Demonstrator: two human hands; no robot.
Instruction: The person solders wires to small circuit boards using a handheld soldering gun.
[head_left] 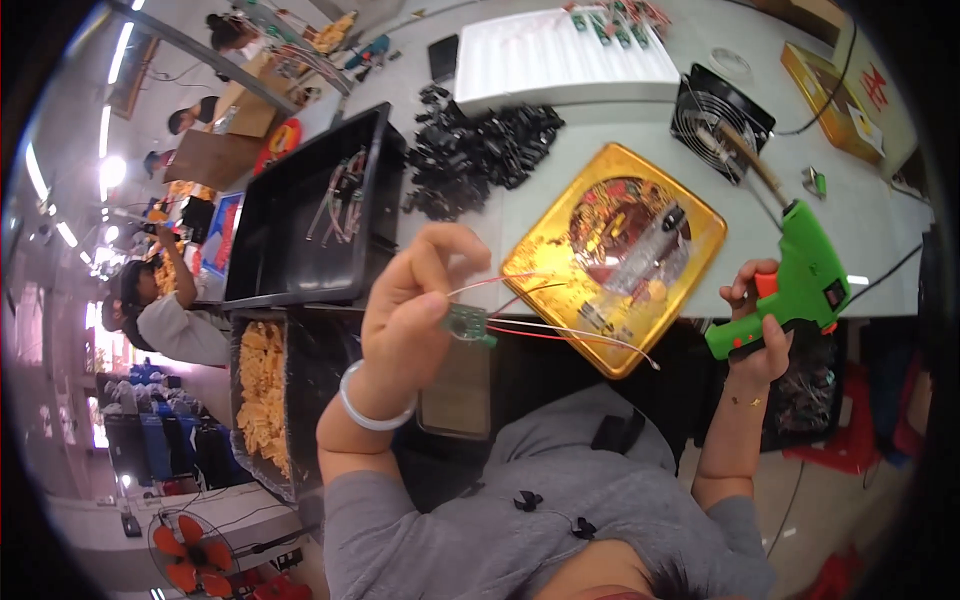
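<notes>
My left hand (415,305) pinches a small green circuit board (468,324) between thumb and fingers, with thin red and white wires (580,338) trailing from it to the right. A pale bangle sits on that wrist. My right hand (758,330) grips a green gun-shaped soldering tool (800,280) by its handle, a finger on its orange trigger; its long tip points up and left toward a small black fan (718,118). Between my hands lies a gold square tin lid (560,250) holding small parts.
A black tray (300,250) with wired pieces sits at left, and a bin of yellow parts (262,395) below it. A heap of black plastic parts (480,150) and a white ridged tray (560,55) lie farther back. Other people work at far left.
</notes>
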